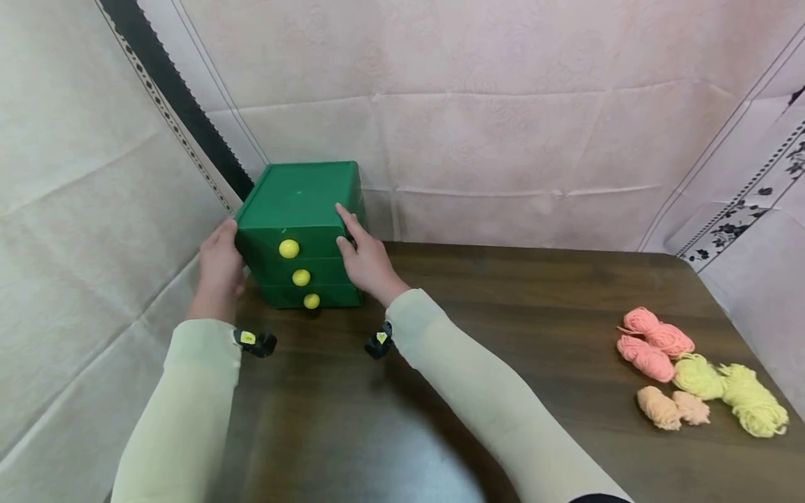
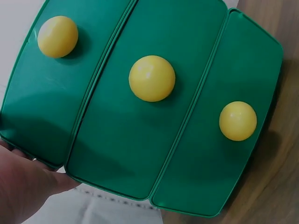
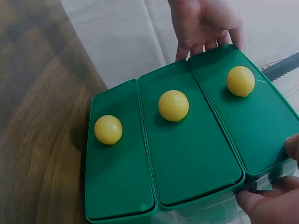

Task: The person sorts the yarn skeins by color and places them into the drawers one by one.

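A green drawer box (image 1: 298,192) stands against the back cloth at the left. Its front has three stacked drawers, all closed, each with a round yellow knob (image 1: 301,277). My left hand (image 1: 219,262) rests on the box's left side; in the left wrist view its thumb lies by the seam under the top drawer. On the right side my right hand (image 1: 370,265) touches the box, its index finger stretched up along the top edge. The right wrist view shows both hands at opposite sides of the drawer fronts (image 3: 196,154), fingers partly hidden behind the edges.
On the right of the dark wooden table (image 1: 472,335) lie skeins of pink yarn (image 1: 654,342), yellow yarn (image 1: 755,398) and peach yarn (image 1: 659,407). Pale cloth (image 1: 472,154) hangs behind the table and along its left and right sides.
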Demonstrator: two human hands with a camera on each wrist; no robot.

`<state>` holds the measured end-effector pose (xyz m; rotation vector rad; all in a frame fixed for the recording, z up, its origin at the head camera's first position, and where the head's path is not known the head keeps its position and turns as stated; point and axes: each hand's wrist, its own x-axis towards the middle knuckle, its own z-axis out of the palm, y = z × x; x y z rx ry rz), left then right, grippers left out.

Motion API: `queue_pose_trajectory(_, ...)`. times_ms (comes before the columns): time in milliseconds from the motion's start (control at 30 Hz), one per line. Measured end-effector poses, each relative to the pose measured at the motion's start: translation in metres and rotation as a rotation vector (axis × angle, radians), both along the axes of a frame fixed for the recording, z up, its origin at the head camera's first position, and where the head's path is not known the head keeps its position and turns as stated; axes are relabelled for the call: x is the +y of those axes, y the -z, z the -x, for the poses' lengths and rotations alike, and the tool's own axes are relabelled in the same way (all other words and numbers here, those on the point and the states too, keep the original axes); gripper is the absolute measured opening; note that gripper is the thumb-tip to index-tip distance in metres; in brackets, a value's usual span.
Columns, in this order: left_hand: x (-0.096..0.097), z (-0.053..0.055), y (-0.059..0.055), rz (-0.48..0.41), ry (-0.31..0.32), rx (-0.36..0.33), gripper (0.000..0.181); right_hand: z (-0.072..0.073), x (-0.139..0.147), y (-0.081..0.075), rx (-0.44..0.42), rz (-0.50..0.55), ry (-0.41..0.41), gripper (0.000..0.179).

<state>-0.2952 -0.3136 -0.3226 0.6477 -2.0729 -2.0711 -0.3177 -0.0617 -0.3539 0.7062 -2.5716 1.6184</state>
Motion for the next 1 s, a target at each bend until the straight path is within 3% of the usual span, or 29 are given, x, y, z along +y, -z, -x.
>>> queue_pose_trajectory(300,0.029,-0.012,0.000,0.010,-0.004,0.097,0.055,-0.015,0.025,-0.004,0.017,0.009,0.029,0.055)
queue_pose_trajectory(567,0.052,-0.019,-0.002,0.068,0.086,0.120,0.052,-0.029,0.050,-0.007,0.020,0.031,0.075,0.054)
queue_pose_trajectory(1000,0.083,-0.033,0.000,0.081,0.130,0.141,0.055,-0.042,0.083,-0.004,0.047,0.005,0.088,0.052)
